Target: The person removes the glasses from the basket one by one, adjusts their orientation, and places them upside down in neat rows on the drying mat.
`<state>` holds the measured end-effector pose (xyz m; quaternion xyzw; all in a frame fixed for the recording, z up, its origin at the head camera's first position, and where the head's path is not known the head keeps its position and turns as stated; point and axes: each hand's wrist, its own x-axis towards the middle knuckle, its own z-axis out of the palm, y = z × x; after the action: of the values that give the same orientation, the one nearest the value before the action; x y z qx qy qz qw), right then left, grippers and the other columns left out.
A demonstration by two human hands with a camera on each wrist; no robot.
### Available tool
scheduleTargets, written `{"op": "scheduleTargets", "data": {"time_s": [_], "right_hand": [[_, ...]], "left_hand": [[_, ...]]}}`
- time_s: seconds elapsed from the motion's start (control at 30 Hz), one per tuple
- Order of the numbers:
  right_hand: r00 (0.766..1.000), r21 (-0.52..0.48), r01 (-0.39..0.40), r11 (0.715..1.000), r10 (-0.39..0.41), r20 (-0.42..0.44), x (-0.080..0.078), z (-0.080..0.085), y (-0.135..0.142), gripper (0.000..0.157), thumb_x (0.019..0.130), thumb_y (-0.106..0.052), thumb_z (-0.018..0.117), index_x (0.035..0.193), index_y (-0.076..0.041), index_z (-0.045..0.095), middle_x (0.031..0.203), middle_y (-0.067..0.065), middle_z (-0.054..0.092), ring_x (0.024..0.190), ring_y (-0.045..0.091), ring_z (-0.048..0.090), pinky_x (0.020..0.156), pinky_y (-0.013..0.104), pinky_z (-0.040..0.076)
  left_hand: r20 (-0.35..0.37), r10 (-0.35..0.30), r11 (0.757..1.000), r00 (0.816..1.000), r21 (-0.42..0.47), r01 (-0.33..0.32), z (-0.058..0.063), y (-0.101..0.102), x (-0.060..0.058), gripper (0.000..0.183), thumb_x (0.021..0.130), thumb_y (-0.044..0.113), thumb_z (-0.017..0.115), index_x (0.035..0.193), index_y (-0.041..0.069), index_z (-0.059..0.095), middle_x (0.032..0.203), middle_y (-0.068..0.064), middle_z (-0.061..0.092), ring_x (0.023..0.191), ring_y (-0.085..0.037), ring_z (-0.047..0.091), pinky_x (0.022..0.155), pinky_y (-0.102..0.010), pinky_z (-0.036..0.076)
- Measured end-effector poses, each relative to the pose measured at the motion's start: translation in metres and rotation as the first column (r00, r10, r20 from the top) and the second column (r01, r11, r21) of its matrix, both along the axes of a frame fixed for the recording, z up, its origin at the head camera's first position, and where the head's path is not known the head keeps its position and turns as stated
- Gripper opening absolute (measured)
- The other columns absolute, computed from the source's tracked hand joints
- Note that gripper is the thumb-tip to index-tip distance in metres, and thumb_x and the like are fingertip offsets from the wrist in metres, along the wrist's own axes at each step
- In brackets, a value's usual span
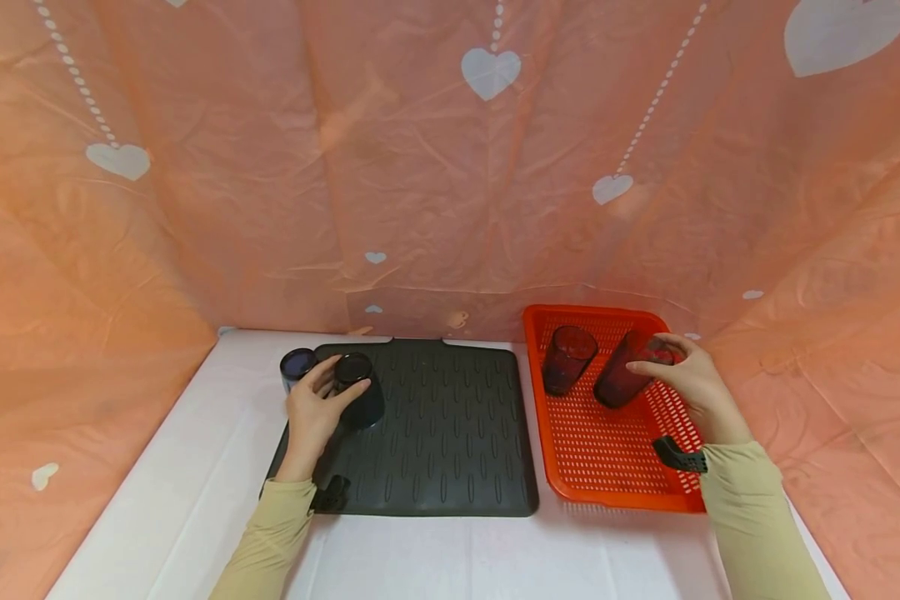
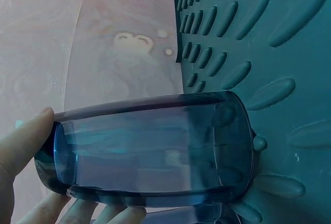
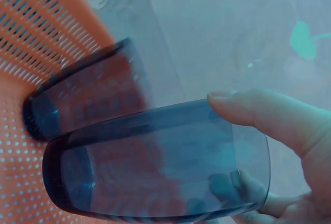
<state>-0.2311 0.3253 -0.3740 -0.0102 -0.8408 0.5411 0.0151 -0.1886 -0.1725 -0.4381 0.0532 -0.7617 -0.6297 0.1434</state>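
My left hand (image 1: 317, 412) grips a dark blue glass (image 2: 150, 149) between thumb and fingers. That glass stands upside down, its thick base at the fingertips and its other end on the dark ridged mat (image 1: 450, 433). Just left of it is another blue glass (image 1: 298, 367), partly behind the hand. Over at the orange basket (image 1: 558, 479), my right hand (image 1: 701, 383) holds a tinted glass (image 3: 155, 167) near its rim, thumb on one side and fingers on the other. This glass tilts, base low in the basket. Beside it another tinted glass (image 1: 568, 360) leans inside the basket.
A white cloth (image 1: 420, 554) covers the table under the mat and basket. Behind and at both sides hangs an orange sheet (image 1: 420, 183) with pale hearts. The basket's raised wall stands close to the mat's right edge.
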Motion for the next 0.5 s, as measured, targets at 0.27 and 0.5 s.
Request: {"op": "scheduleTargets", "data": {"time_s": [0.27, 0.5], "right_hand": [[0.998, -0.038, -0.009, 0.999, 0.007, -0.065, 0.009, 0.016, -0.008, 0.068, 0.085, -0.015, 0.075, 0.14, -0.001, 0.037, 0.12, 0.001, 0.05, 0.098, 0.011, 0.047, 0.072, 0.014, 0.045], [0.996, -0.17, -0.033, 0.985, 0.018, -0.088, 0.013, 0.027, -0.016, 0.069, 0.083, -0.008, 0.076, 0.14, -0.001, 0.037, 0.12, -0.001, 0.05, 0.098, 0.01, 0.051, 0.073, 0.013, 0.048]], "left_hand": [[-0.033, 0.009, 1.0, 0.999, -0.01, -0.01, -0.011, -0.002, -0.004, 0.066, 0.078, 0.019, 0.082, 0.136, 0.006, 0.053, 0.134, -0.022, 0.051, 0.124, -0.036, 0.048, 0.103, -0.046, 0.04], [-0.044, 0.013, 1.0, 0.999, -0.011, -0.014, -0.01, -0.002, -0.004, 0.064, 0.078, 0.018, 0.082, 0.135, 0.007, 0.055, 0.132, -0.022, 0.052, 0.123, -0.036, 0.049, 0.102, -0.046, 0.041]]}}
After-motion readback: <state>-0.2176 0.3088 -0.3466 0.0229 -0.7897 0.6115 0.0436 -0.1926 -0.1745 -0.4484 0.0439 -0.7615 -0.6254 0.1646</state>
